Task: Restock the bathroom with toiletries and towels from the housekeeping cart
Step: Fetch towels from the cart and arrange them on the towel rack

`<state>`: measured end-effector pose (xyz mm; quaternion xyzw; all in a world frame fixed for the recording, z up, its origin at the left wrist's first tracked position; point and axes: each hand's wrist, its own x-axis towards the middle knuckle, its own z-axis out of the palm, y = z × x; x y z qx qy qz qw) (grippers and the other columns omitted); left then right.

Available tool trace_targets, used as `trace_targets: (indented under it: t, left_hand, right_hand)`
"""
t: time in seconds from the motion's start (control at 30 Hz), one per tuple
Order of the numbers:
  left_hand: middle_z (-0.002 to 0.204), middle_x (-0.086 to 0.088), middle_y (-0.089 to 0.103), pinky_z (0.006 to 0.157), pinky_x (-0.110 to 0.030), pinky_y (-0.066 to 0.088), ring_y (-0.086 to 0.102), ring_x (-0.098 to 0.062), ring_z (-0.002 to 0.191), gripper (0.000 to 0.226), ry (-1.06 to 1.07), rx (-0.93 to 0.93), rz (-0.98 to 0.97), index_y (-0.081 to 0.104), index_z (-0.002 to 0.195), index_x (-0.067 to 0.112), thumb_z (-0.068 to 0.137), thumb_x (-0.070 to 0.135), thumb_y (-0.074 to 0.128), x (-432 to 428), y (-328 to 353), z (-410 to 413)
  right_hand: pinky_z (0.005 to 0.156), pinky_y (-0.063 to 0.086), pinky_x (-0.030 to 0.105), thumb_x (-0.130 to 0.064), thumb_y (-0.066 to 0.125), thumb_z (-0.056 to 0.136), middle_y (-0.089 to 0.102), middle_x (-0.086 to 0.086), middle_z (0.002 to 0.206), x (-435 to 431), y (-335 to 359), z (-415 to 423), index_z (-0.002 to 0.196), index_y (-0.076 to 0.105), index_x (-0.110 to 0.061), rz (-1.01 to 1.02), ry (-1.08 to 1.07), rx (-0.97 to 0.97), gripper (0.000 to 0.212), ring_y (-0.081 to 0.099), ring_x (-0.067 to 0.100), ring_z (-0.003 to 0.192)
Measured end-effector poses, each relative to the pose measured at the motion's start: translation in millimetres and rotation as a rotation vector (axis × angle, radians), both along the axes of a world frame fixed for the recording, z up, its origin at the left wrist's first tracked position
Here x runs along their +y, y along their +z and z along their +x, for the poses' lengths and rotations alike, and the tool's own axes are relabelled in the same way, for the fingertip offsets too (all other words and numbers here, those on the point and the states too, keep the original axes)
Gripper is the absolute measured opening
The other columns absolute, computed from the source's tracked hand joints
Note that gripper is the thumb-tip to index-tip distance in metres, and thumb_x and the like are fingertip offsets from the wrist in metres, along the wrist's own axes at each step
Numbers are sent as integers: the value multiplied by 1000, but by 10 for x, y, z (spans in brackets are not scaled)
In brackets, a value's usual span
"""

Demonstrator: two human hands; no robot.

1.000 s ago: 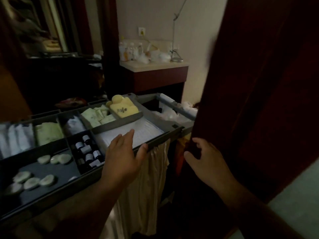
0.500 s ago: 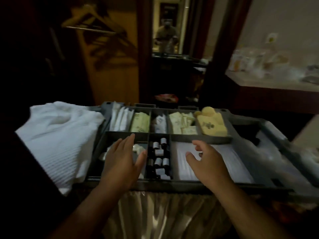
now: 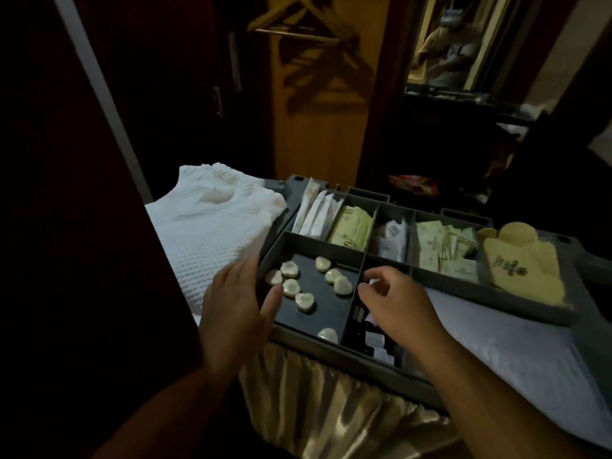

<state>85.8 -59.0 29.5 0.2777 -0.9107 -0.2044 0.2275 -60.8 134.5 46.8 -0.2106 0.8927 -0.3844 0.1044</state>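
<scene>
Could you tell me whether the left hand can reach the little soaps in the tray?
Probably yes: the left hand is open right beside the soaps, which lie uncovered in the tray with nothing between.

Matt grey plastic for the tray (image 3: 331, 241), with a smooth dark floor under small soaps (image 3: 304, 301) in glossy wrapping. Rough, waffle-textured white cloth for the towel (image 3: 212, 226) at the left, matt paper for the pale sachets (image 3: 354, 226) and the yellow packets (image 3: 523, 270) in the back compartments. Shiny, smooth gold cloth in folds for the skirt (image 3: 331, 402) below the tray's front, pale bare wood for the hangers (image 3: 298, 24) behind.
</scene>
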Motion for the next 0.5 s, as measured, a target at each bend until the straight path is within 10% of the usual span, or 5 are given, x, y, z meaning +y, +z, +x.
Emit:
trace_targets:
  t: [0.5]
  left_hand:
    - [151, -3, 46, 117, -43, 28, 33, -26, 142, 85, 56, 7, -5, 36, 153, 18, 84, 67, 25, -463, 119, -198]
  right_hand:
    - [64, 49, 21, -32, 65, 91, 67, -15, 88, -708, 212, -386, 97, 69, -28, 8, 117, -23, 8, 63, 4, 84]
